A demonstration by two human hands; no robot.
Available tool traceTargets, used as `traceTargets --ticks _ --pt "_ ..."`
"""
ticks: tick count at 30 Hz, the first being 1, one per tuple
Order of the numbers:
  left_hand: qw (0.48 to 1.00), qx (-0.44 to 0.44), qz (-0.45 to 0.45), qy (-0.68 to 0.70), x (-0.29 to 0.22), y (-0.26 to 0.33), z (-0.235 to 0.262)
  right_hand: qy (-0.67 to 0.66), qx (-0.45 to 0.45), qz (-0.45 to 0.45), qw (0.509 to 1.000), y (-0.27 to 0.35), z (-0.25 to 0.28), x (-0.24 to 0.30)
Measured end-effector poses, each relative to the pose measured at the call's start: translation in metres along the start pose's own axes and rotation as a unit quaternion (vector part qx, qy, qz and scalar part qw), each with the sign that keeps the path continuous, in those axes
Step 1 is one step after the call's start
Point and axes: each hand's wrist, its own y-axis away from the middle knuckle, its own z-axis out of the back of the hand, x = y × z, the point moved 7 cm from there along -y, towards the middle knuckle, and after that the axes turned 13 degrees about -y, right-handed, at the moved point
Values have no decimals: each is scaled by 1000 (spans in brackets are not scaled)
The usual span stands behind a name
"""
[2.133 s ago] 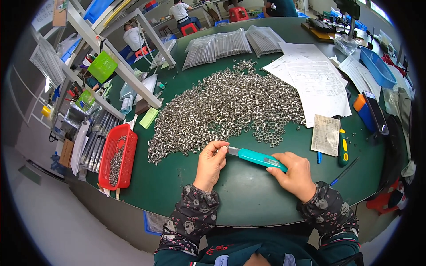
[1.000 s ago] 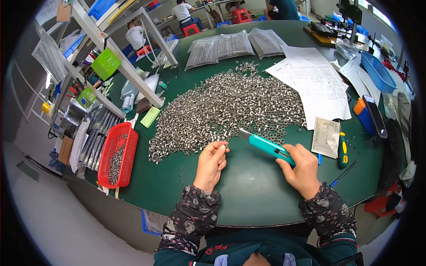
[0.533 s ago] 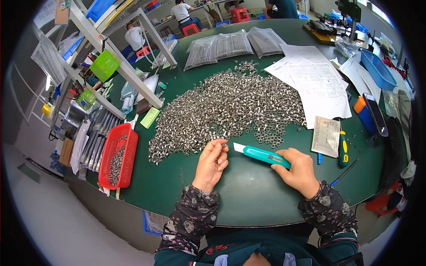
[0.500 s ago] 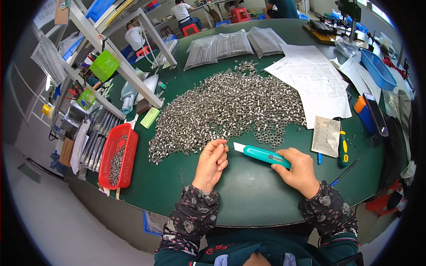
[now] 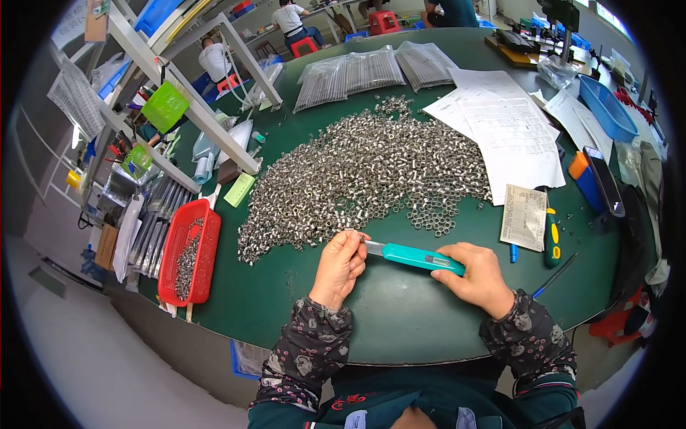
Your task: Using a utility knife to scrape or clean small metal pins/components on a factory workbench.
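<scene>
Your right hand (image 5: 477,277) is clamped on the rear of the knife (image 5: 411,256), which spans the gap between your 2 hands and points left. Its blade (image 5: 374,247) reaches the fingertips of your left hand (image 5: 339,268), whose thumb and forefinger are together; anything small pinched there is too hidden to tell. Beneath is the green tabletop (image 5: 400,314), with a wide pile of metal rings (image 5: 357,171) beyond your hands. A red basket (image 5: 206,256) stands on your left, papers (image 5: 518,154) lie on your right. Farther back, people (image 5: 289,20) sit at work. The knife has a slim teal body, a small dark patch on its side and a bare grey blade.
</scene>
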Motion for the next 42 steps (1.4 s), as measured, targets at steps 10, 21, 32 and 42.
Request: traceTargets --ticks 10,21,32,42 --pt "995 -29 18 -93 0 2 1 87 -17 47 995 0 4 13" --pt "997 26 31 62 -3 -2 -11 122 -115 52 985 -1 23 7" --pt "759 -53 -151 -631 -26 -35 -70 -44 -248 102 962 3 49 13" --pt "756 -30 -247 -605 -20 -33 -81 -35 -233 89 968 3 48 14"
